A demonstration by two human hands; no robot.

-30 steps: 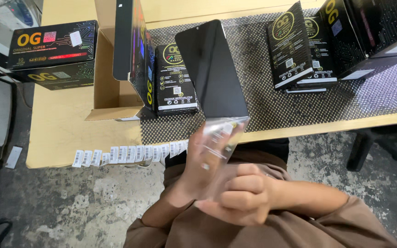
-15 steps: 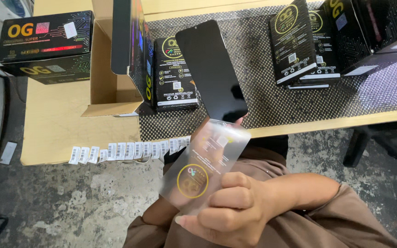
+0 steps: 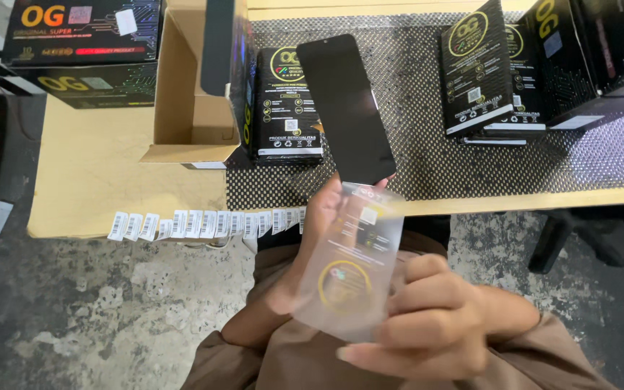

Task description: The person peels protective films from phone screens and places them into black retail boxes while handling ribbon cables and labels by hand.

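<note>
A black glass phone screen panel [image 3: 346,108] is held up by its lower end in the left hand [image 3: 319,245], whose fingers close around the bottom edge so the panel stands tilted above the hand, over the table's near edge. Just below it, in front of the left hand's fingers, the right hand [image 3: 427,325] pinches a clear plastic sleeve [image 3: 348,271] printed with a yellow ring; the sleeve's upper end lies at the panel's lower edge, but the panel is almost wholly outside it, and whether its bottom corner is tucked inside I cannot tell. Judging by this, the panel and its sleeve are all but apart, and both are still in hand, neither set down. Beyond the left hand, on the dark woven mat [image 3: 427,170], lies a flat black packet [image 3: 288,101] next to an open cardboard box [image 3: 196,108]; farther to the right of the hands stand more black packets [image 3: 482,72]. Left of the left hand, a strip of white barcode labels [image 3: 204,224] hangs along the wooden table [image 3: 102,188] edge, and a big black carton [image 3: 81,43] sits at the far left.
</note>
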